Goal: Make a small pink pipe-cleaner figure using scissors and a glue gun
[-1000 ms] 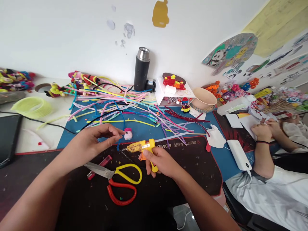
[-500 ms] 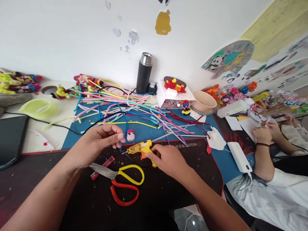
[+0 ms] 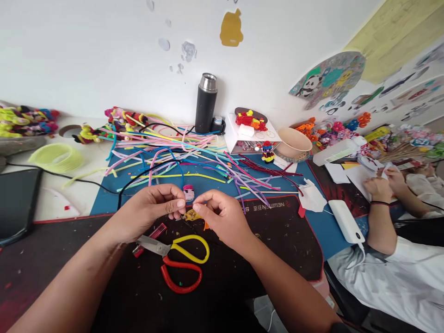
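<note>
My left hand is closed, thumb against forefinger, around a blue pipe cleaner that runs up behind the fingers. My right hand faces it, fingertips pinched together a small gap away; anything in them is too small to make out. Partly hidden beneath the right hand, a yellow glue gun lies on the black mat. Just behind the fingertips stands a small pink-and-white piece with a face. Scissors with one yellow and one red handle lie below my hands, beside a red clear-sided stick-like item.
Loose pipe cleaners spread across the blue desk. A black thermos, a white box and a beige bowl stand along the wall. A black tablet lies left; a white power bank and a co-worker's hands are right.
My right hand has let go of the glue gun, leaving it on the mat, and has moved up and left to my left hand. The left hand has shifted slightly right.
</note>
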Available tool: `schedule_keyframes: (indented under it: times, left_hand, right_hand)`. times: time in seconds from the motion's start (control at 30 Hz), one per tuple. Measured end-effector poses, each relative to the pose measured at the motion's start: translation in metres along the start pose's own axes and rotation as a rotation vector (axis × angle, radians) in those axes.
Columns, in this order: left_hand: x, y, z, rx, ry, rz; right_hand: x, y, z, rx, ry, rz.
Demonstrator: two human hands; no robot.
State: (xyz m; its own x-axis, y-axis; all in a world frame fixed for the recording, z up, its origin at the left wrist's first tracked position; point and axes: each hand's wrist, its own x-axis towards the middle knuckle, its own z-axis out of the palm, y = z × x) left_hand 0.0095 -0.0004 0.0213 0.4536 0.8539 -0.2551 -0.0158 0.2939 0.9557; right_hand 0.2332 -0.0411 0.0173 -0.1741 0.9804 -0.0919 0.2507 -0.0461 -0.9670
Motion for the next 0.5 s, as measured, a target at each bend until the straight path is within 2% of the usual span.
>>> schedule_keyframes:
  times: [0.2, 0.5]
  left_hand:
    - [-0.0001, -0.0015, 0.0002, 0.030, -0.032, 0.003]
    - [0.0024, -0.0067, -0.0026, 0.118, -0.063, -0.002]
  right_hand:
    - [0.0013, -0.0006, 0.0065, -0.005, -0.030, 0.030]
    - [0.0027, 0.0016, 0.0103, -0.023, -0.025, 0.000]
